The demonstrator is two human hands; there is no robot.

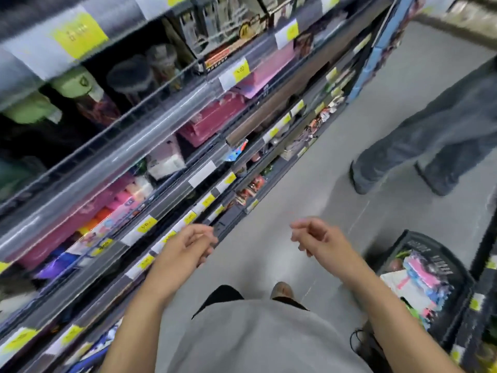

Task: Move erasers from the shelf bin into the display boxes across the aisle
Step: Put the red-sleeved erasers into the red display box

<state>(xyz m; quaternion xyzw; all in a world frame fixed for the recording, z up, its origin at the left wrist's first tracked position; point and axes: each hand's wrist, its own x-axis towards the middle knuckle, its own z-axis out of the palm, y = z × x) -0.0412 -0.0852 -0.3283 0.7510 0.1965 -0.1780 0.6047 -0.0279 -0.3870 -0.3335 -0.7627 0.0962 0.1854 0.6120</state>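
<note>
On the far left we see the shelves (166,146) running away from us, their rails dotted with yellow price tags (146,228), and behind a clear front rail a row of pink, orange and purple packets (118,208) too blurred for us to call erasers with any certainty. Our left hand (188,244) hangs just in front of the lower shelf edge, fingers loosely curled, its grip holding nothing. Our right hand (313,238) floats over the grey floor (309,184), fingers likewise relaxed and empty. Further right a black basket (454,267) sits on the floor holding pink and blue packs, and another person's trouser legs (430,141) stand beyond.
</note>
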